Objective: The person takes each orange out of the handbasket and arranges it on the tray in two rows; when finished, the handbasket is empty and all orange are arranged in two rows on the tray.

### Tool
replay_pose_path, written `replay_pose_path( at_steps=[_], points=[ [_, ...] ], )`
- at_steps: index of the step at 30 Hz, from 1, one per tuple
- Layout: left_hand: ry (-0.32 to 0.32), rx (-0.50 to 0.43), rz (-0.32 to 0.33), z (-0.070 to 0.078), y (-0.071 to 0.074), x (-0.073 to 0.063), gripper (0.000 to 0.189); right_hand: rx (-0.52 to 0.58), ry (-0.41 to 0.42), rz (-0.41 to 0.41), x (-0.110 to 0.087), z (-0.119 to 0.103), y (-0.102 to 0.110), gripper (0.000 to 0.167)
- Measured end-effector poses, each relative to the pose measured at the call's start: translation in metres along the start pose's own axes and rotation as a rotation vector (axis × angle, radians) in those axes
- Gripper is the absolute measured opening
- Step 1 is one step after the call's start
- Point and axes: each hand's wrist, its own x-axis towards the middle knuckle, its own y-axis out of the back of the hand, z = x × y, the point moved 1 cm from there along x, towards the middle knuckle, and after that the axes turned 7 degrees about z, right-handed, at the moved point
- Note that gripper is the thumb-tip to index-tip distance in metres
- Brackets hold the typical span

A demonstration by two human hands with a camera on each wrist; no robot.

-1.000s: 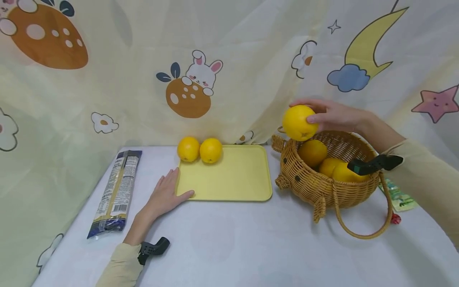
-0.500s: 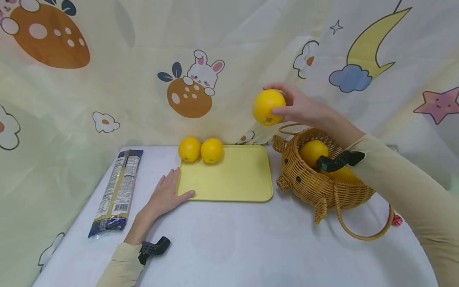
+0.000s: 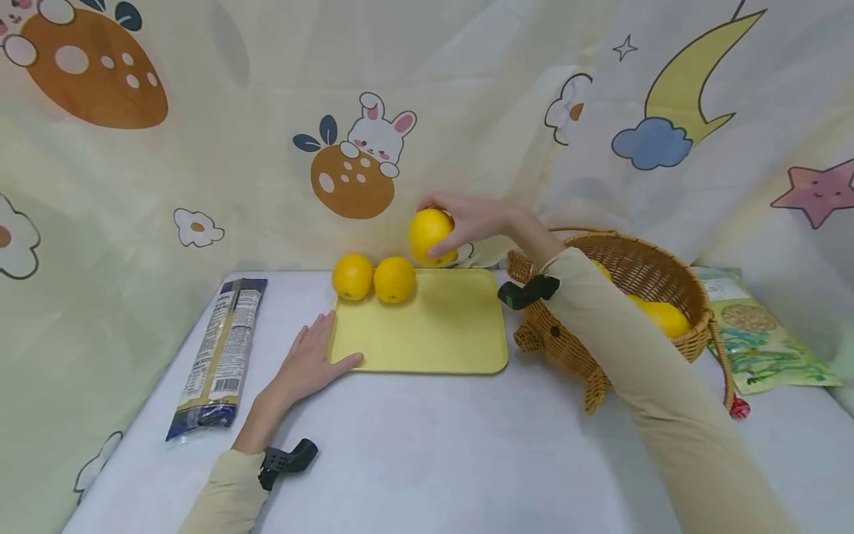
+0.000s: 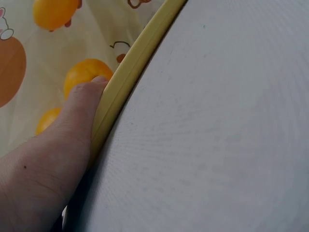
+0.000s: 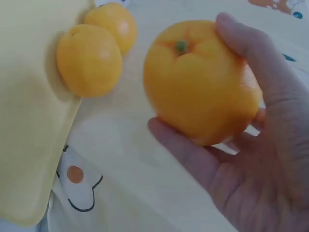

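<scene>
My right hand (image 3: pixel 470 218) holds an orange (image 3: pixel 425 234) in the air above the back edge of a yellow tray (image 3: pixel 460 330). Thumb and fingers curve round that orange in the right wrist view, its green stem spot (image 5: pixel 181 47) showing. Two more oranges sit side by side at the tray's back left corner, a left one (image 3: pixel 352 277) and a right one (image 3: pixel 394 279). My left hand (image 3: pixel 308 361) rests at the tray's left front corner with its fingers extended. In the left wrist view its thumb (image 4: pixel 79 104) lies along the tray's edge (image 4: pixel 130 67).
A wicker basket (image 3: pixel 570 348) with more oranges (image 3: pixel 667 319) stands right of the tray, partly hidden by my right sleeve. Behind it lies a green packet (image 3: pixel 760 334). A long printed package (image 3: pixel 216 356) lies at the left. A patterned cloth (image 3: pixel 260 170) hangs behind the table.
My right hand has carried the orange leftward from over the basket to above the tray's back edge, and lower in the last half second. My left hand stays in place.
</scene>
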Motion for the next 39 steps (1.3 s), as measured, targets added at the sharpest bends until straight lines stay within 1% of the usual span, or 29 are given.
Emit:
replay_pose_path(
  at_steps=[3,5,8,10,13,17,20,25,34,39],
  points=[
    [0.000,0.005,0.004,0.001,-0.001,0.000,0.109,-0.049,-0.029,-0.034,0.009,0.006,-0.007,0.069],
    [0.002,0.007,-0.001,0.001,0.000,0.000,0.109,-0.059,-0.074,-0.061,0.013,0.013,-0.011,0.069],
    [0.006,0.007,-0.010,0.001,0.001,0.001,0.109,-0.060,-0.147,-0.068,0.018,0.025,-0.017,0.069],
    [0.008,0.014,-0.009,0.001,0.003,0.001,0.109,-0.043,-0.197,-0.067,0.021,0.033,-0.021,0.069],
    [0.010,0.015,-0.006,0.001,0.004,0.002,0.109,-0.019,-0.245,-0.068,0.024,0.044,-0.028,0.069],
    [0.012,0.009,-0.001,0.002,0.004,0.003,0.109,0.054,-0.312,-0.098,0.028,0.052,-0.038,0.066],
    [0.010,0.005,-0.001,0.003,0.003,0.003,0.109,0.079,-0.348,-0.109,0.029,0.056,-0.046,0.065],
    [0.009,0.005,0.002,0.003,0.002,0.003,0.110,0.056,-0.357,-0.087,0.029,0.059,-0.056,0.064],
    [0.005,0.006,-0.007,0.002,0.001,0.000,0.110,0.030,-0.333,-0.059,0.028,0.058,-0.070,0.069],
    [0.011,0.008,-0.004,0.002,0.000,0.000,0.110,0.042,-0.345,-0.042,0.027,0.060,-0.076,0.072]
  ],
)
